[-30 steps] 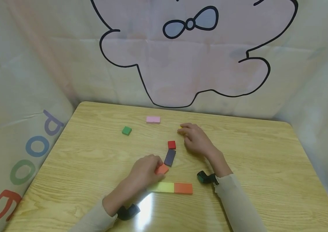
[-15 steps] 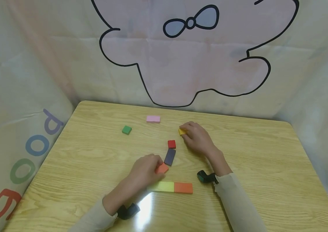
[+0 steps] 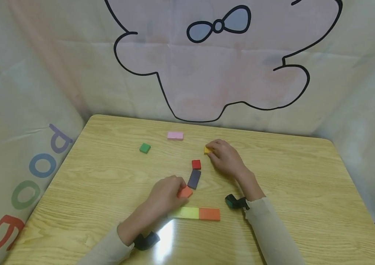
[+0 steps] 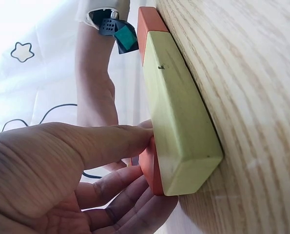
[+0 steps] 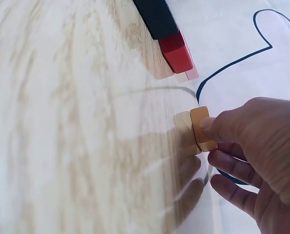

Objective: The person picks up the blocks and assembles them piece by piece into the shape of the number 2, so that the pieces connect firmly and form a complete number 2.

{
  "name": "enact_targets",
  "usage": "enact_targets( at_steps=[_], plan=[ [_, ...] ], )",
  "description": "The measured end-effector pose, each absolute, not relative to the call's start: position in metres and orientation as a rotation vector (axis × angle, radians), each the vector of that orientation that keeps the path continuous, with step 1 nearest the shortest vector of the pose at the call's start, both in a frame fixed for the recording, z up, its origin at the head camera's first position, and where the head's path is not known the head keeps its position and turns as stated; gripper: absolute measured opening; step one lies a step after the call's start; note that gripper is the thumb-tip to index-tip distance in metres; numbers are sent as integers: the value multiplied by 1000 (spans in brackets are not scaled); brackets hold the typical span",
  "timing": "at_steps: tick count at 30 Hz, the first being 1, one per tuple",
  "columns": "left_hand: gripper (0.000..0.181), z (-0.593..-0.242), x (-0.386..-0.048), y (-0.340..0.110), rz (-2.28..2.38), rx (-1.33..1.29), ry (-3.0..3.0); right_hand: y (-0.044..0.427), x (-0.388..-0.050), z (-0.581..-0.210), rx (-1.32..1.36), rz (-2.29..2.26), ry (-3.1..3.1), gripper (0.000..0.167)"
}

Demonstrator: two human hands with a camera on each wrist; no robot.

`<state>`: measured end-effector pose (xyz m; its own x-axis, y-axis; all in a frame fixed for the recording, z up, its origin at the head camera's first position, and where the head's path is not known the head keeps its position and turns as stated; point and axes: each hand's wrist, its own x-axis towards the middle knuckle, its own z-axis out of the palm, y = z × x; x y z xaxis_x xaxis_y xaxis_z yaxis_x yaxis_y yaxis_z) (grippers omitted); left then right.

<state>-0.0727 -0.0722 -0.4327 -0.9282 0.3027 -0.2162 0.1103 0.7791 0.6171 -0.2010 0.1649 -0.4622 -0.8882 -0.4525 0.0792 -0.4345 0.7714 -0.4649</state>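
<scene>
head view: the right hand (image 3: pixel 225 157) pinches the yellow block (image 3: pixel 206 150), thumb and fingers nearly closed; the left hand (image 3: pixel 164 193) likewise pinches the coral block (image 3: pixel 185 192). just beyond the left fingertips, the dark block (image 3: pixel 194 179) and red block (image 3: pixel 196 164) could skew if nudged.

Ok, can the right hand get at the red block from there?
Probably yes: the red block lies close to the right hand with nothing visible between them, though its grip would first have to leave the yellow block.
</scene>
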Motion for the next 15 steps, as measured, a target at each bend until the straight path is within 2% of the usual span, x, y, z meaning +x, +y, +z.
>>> enact_targets(
  at_steps=[15],
  plan=[
    [25, -433, -74, -72, 901, 303, 2656, 152, -204, -459, -787, -812, 2852, 30]
  ],
)
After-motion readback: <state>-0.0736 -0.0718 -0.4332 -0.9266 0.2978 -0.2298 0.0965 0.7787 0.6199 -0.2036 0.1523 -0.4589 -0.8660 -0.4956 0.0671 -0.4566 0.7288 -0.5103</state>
